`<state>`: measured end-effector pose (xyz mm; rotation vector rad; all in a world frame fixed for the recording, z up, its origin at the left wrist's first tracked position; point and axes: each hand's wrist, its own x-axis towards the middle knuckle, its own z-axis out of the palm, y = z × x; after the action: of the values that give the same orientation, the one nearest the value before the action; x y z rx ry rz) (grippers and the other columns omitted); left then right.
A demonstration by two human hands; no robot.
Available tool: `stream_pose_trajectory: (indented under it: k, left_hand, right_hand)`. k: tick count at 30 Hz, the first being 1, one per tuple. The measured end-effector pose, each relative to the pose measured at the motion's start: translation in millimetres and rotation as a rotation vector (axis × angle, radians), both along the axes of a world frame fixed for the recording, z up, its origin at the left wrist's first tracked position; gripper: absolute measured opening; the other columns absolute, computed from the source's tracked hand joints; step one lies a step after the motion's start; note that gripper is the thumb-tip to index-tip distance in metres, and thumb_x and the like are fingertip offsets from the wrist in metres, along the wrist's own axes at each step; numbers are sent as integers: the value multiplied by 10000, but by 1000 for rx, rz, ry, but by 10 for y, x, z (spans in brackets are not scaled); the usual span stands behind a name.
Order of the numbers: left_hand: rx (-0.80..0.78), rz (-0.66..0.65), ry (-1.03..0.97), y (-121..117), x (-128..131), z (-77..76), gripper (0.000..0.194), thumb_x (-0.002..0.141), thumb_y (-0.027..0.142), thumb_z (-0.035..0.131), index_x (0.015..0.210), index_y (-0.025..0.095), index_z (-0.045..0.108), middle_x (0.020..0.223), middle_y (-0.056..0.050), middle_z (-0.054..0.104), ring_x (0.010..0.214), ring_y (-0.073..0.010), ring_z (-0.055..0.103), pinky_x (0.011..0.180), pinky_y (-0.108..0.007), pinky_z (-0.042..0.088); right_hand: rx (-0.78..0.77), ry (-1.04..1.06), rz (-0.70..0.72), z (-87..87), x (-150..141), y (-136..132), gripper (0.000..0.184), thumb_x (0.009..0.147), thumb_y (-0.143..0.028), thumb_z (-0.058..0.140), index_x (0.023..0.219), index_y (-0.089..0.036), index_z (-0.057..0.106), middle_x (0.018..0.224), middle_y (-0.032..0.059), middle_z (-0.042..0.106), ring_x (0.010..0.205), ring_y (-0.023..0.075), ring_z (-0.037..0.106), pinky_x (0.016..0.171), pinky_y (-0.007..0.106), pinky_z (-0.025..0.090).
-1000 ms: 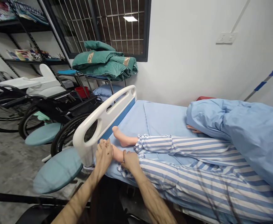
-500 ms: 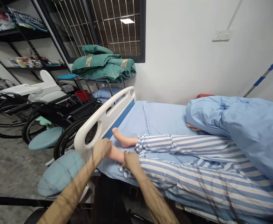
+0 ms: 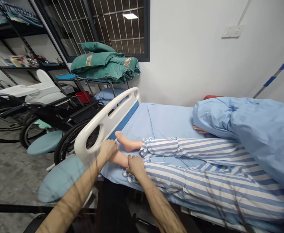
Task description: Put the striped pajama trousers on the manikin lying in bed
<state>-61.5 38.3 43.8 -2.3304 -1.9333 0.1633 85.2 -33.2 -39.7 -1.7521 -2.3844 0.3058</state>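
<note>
A manikin-like figure in blue-and-white striped pyjama trousers (image 3: 205, 181) lies on the bed. My left hand (image 3: 109, 149) is wrapped round the front of the near foot, whose toes and sole are mostly hidden. Just above it, my right hand (image 3: 135, 165) grips the near ankle (image 3: 119, 159) by the gathered trouser cuff. The far foot (image 3: 127, 142) rests on the sheet with its toes pointing up, untouched by either hand. Bare skin shows on the near leg between my two hands.
A white bed end board (image 3: 103, 123) stands just beyond the feet. A bunched blue quilt (image 3: 248, 129) covers the figure's upper part, with fingers (image 3: 200, 129) showing under its edge. Wheelchairs (image 3: 69, 129) stand to the left. Folded green bedding (image 3: 105, 64) lies by the window.
My left hand has shifted slightly right, towards the ankle, with the foot in it. My right hand keeps its hold on the ankle. The view has moved a little.
</note>
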Motion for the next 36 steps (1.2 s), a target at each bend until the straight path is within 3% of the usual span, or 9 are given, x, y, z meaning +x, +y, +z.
stream_pose_trajectory:
  k: [8, 14, 19, 23, 27, 32, 36]
  left_hand:
    - [280, 189, -54, -148, -20, -138, 435, 868, 320, 283, 929, 123, 666, 862, -148, 696, 787, -284, 639, 636, -333, 398]
    - [414, 129, -163, -253, -58, -231, 377, 888, 277, 283, 856, 151, 637, 876, -117, 674, 848, -220, 607, 722, -305, 398]
    - [472, 135, -339, -385, -111, -350, 397, 905, 254, 246, 983, 136, 617, 1018, -158, 645, 982, -243, 583, 843, -331, 418]
    - [497, 118, -493, -440, -162, -451, 421, 908, 252, 238, 1183, 112, 523, 1191, -178, 585, 1143, -233, 525, 959, -326, 397]
    - [483, 213, -583, -468, -166, -492, 473, 924, 327, 254, 1269, 60, 438, 1213, -193, 586, 1111, -241, 560, 960, -337, 411]
    - [405, 391, -579, -552, -126, -468, 481, 918, 405, 289, 1268, 115, 447, 1079, -180, 662, 959, -279, 638, 810, -367, 466]
    - [389, 403, -551, -589, -121, -435, 482, 914, 449, 286, 1229, 138, 476, 963, -163, 693, 881, -277, 660, 740, -345, 469]
  right_hand:
    - [-20, -10, 17, 22, 10, -15, 596, 683, -409, 656, 1168, -99, 502, 944, 161, 667, 827, 269, 652, 687, 346, 480]
    - [-98, -37, 37, -120, 10, 57, 701, 672, -448, 642, 1244, -97, 442, 1015, 181, 656, 840, 292, 646, 708, 382, 469]
    - [-90, -35, 41, -176, 9, 77, 680, 667, -448, 628, 1223, -101, 447, 1019, 174, 656, 835, 285, 642, 703, 374, 463]
    - [-48, -16, 36, -216, 11, 75, 668, 672, -447, 609, 1215, -93, 450, 992, 167, 660, 802, 269, 640, 694, 365, 459]
    - [-46, -11, 29, -221, 10, 74, 681, 658, -457, 611, 1215, -93, 462, 989, 167, 663, 803, 281, 639, 699, 376, 459]
    - [-85, 32, -22, -147, 11, 30, 702, 662, -409, 639, 1285, -146, 449, 1057, 181, 660, 869, 285, 636, 753, 358, 448]
    - [-103, 86, -84, -93, 17, -12, 693, 652, -356, 678, 1298, -216, 470, 1058, 179, 670, 916, 293, 630, 794, 345, 432]
